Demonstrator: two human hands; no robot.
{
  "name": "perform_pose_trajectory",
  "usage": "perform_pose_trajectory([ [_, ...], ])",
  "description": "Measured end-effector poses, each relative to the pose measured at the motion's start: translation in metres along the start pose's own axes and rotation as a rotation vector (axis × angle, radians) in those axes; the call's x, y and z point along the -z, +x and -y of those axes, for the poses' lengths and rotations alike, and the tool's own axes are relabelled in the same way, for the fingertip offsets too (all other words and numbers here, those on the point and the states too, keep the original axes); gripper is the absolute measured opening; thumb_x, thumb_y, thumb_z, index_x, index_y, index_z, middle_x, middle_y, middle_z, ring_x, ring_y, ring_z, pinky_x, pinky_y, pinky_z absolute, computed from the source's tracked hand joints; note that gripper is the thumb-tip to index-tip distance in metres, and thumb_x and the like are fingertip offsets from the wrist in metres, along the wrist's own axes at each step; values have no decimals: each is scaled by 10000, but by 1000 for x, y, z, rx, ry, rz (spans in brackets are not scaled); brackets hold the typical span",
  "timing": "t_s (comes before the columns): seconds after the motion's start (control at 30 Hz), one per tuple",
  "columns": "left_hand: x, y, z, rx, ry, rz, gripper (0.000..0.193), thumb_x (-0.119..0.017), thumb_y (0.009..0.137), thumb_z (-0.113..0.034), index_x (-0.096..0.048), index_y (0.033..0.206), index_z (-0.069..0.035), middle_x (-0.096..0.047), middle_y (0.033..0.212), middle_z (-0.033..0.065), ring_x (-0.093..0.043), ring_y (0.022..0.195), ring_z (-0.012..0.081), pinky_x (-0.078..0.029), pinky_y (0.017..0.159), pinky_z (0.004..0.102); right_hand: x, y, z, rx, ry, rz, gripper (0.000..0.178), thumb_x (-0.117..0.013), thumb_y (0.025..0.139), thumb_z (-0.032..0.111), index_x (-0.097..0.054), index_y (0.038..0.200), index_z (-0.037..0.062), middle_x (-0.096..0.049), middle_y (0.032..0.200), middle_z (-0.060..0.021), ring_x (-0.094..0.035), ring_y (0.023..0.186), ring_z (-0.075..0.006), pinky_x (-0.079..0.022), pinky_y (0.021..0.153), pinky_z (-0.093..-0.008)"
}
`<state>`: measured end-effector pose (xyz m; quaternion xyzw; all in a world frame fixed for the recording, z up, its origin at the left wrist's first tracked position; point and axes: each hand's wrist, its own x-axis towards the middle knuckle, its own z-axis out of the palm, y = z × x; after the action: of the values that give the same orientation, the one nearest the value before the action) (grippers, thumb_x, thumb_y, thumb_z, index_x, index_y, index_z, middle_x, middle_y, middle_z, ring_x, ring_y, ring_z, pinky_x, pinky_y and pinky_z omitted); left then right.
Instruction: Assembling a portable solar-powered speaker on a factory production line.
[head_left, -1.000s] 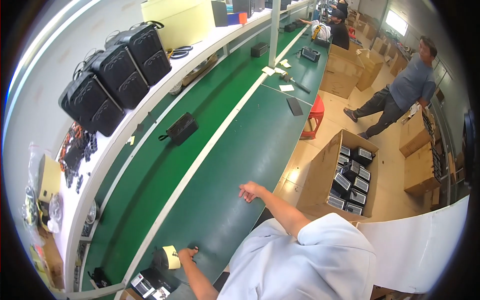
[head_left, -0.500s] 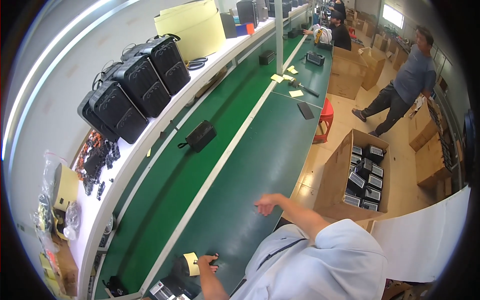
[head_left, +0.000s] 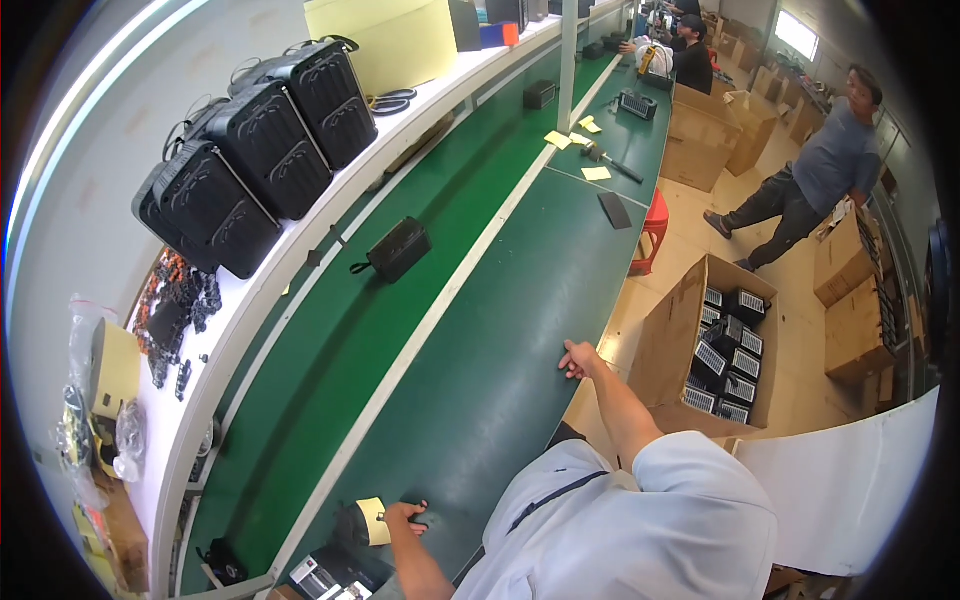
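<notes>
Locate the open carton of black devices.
In the head view, the carton stands right of the green workbench, between the red stool and the white panel.

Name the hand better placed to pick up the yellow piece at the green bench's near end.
Left, most likely: the left hand is close beside the yellow piece, while the right hand is farther up the green bench.

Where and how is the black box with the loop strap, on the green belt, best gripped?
The black box is a compact block with nothing against its bench side: likely best come from there with the right hand, gripping across its middle. The thin strap sticks out at its left end, seemingly a weaker hold.
</notes>
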<state>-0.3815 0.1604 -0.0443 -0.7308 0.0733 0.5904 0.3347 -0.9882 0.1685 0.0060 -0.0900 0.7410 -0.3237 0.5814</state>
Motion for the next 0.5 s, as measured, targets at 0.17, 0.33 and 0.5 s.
perform_pose_trajectory([
  [0.17,-9,-10,-3,-58,21,-101,975,-767,839,-464,-178,1550,-149,-684,1172,189,-650,1083,359,-503,959,555,8,-3,-5,41,-52,-26,667,-337,1033,495,-715,833,-17,-426,509,-24,-578,476,-204,-415,451,-356],
  [0.33,-6,-2,2,-28,5,-104,917,-763,846,-456,-232,1528,-150,-682,1176,178,-652,1073,342,-508,951,544,8,0,2,29,-125,21,703,-313,1032,528,-719,845,-14,-398,504,-18,-578,497,-209,-427,476,-365],
  [0.5,-9,2,8,-77,0,-109,686,-768,843,-455,-469,1353,-109,-689,1158,138,-659,1028,300,-525,921,527,9,4,3,-21,-121,44,723,-291,1036,521,-725,866,-32,-379,504,-17,-573,496,-217,-429,477,-372],
])
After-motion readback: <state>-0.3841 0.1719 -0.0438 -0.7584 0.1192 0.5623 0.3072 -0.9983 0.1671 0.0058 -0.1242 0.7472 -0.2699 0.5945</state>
